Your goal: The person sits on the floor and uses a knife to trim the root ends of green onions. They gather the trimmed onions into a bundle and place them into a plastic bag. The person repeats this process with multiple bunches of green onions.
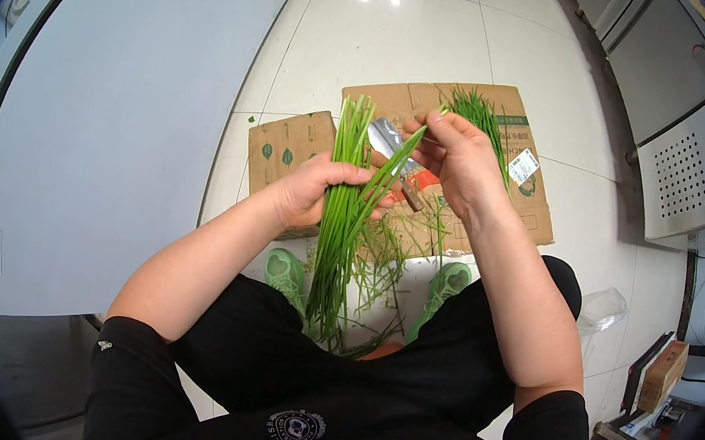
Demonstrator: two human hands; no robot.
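Note:
My left hand [323, 190] is wrapped around a thick bunch of green garlic chives [339, 231], its pale cut ends pointing away from me and its leaf tips hanging between my knees. Between the thumb and fingers of my right hand [457, 150] are the pale ends of a few chive stalks [409, 148], which slant out from the bunch. Below my hands, a cleaver [389, 140] with a wooden handle [413, 198] lies on flattened cardboard [400, 97], partly hidden by the stalks. Another pile of chives [480, 117] rests on the cardboard beyond my right hand.
Chive scraps [389, 244] litter the cardboard and floor between my green shoes [285, 272]. A large white appliance [124, 93] stands at left, and a metal cabinet with a vented panel [695, 170] at right. A clear plastic bag [602, 310] sits by my right knee.

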